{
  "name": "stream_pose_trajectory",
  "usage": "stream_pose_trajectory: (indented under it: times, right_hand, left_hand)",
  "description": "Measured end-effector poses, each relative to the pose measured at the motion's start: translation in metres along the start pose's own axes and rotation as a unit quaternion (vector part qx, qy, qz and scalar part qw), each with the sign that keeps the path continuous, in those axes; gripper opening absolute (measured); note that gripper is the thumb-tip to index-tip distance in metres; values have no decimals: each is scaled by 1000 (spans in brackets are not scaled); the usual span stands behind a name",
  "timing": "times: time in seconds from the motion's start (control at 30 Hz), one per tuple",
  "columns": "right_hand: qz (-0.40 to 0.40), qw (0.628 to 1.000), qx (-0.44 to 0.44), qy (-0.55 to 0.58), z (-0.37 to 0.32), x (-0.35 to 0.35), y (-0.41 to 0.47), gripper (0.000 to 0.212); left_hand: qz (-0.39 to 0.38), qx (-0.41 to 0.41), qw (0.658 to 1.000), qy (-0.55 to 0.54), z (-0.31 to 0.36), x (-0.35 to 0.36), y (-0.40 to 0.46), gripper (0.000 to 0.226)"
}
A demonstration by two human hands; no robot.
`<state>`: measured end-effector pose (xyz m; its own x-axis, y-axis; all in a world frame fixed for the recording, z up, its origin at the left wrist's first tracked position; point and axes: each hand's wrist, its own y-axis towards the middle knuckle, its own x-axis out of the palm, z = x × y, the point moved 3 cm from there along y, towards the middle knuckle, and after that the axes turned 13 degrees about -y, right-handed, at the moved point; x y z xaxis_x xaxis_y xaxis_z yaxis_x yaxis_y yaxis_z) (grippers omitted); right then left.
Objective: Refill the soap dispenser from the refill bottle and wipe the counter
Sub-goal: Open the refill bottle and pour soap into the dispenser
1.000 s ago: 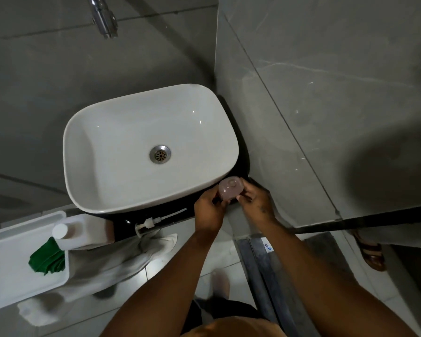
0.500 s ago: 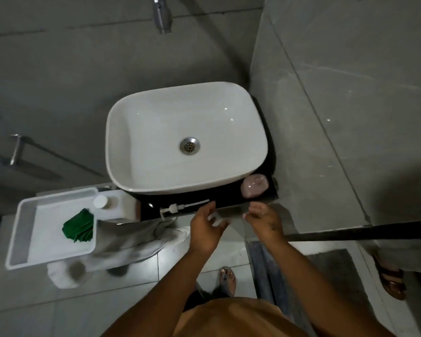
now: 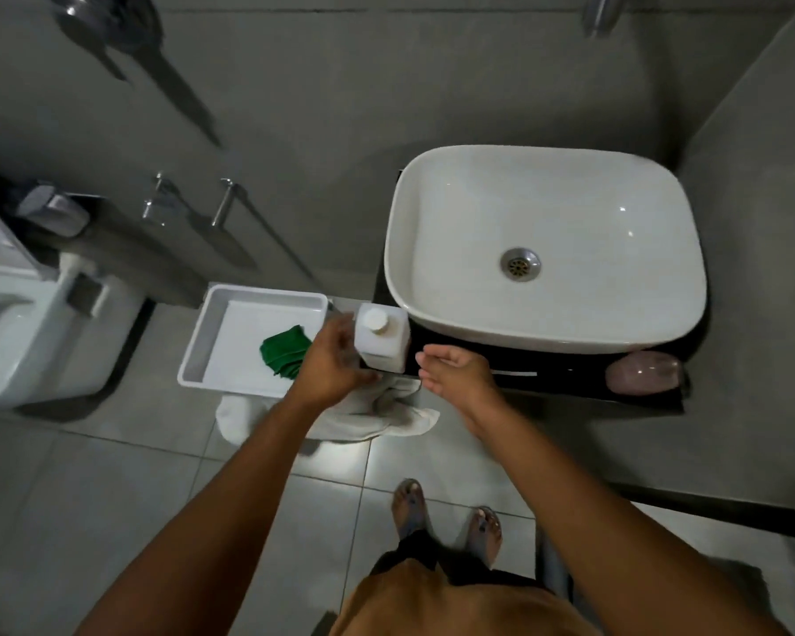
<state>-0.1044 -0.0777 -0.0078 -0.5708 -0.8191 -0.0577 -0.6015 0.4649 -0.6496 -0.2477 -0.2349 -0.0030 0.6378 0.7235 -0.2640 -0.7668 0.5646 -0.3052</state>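
Observation:
The white refill bottle (image 3: 381, 338), cap on, stands at the left end of the black counter (image 3: 584, 397). My left hand (image 3: 333, 362) wraps around its left side and base. Just right of the bottle, my right hand (image 3: 455, 374) hovers with its fingers apart, holding nothing. The pinkish soap dispenser body (image 3: 644, 372) rests at the counter's right end, below the sink. Its white pump tube (image 3: 517, 373) lies on the counter and is partly hidden by my right hand. A folded green cloth (image 3: 284, 350) lies in the white tray (image 3: 212, 332).
The white basin (image 3: 432, 250) fills most of the counter. A white towel (image 3: 377, 415) hangs below the bottle and tray. A toilet (image 3: 24, 342) stands at far left. A grey wall closes off the right side. My sandalled feet (image 3: 446, 521) are on the tiled floor.
Both hands have left the dispenser, which now rests on the counter, and moved left. My left hand has taken hold of the refill bottle. The view swung left.

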Motion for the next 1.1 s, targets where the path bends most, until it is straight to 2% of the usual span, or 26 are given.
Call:
stream_pose_trajectory:
  times: [0.1, 0.23, 0.33, 0.4, 0.47, 0.57, 0.67, 0.73, 0.77, 0.8, 0.87, 0.9, 0.93, 1.0, 1.1]
  right_hand:
    - [-8, 1000, -10, -13, -10, 10, 3, 37]
    - [-2, 997, -17, -71, -17, 15, 1, 44]
    - [-21, 984, -58, -170, -34, 12, -10, 54]
    - [26, 948, -133, -289, -58, 10, -24, 68]
    - [83, 884, -198, -416, -89, 10, -42, 75]
    - [119, 764, -274, -572, -134, 18, -60, 65]
    - [56, 674, -349, -649, -169, 23, -76, 41]
    - [5, 652, -386, -653, -184, 20, -88, 25]
    - [-1, 646, -399, -650, -189, 17, -93, 24]
    - [8, 640, -403, -654, -192, 14, -98, 31]
    - [62, 621, -378, -684, -193, 11, -101, 60]
    - [89, 606, -355, -706, -192, 9, -99, 65]
    - [103, 599, -335, -720, -192, 8, -99, 62]
    - [98, 615, -310, -718, -191, 4, -100, 53]
    - [42, 613, -334, -715, -195, -3, -106, 39]
  left_hand:
    - [-80, 43, 996, -14, 8, 1, 21, 91]
    - [-91, 55, 994, -16, 9, 4, 31, 81]
    - [-79, 70, 994, -24, 9, 2, 23, 76]
    - [-76, 80, 994, -25, 15, -2, 13, 75]
    - [-80, 93, 992, -10, 24, -6, 4, 76]
    - [-82, 115, 990, 13, 42, -11, -6, 76]
    - [-67, 134, 988, 24, 57, -13, -13, 80]
    - [-71, 156, 984, 41, 66, -11, -17, 80]
    - [-78, 165, 982, 46, 70, -8, -18, 79]
    - [-84, 174, 980, 47, 74, -6, -20, 77]
    - [-84, 191, 977, 37, 82, -2, -23, 72]
    - [-76, 194, 978, 28, 85, 0, -25, 71]
    - [-65, 195, 978, 21, 88, 1, -27, 72]
    - [-49, 200, 978, 14, 94, 2, -31, 73]
    - [-41, 204, 978, 8, 103, 6, -36, 69]
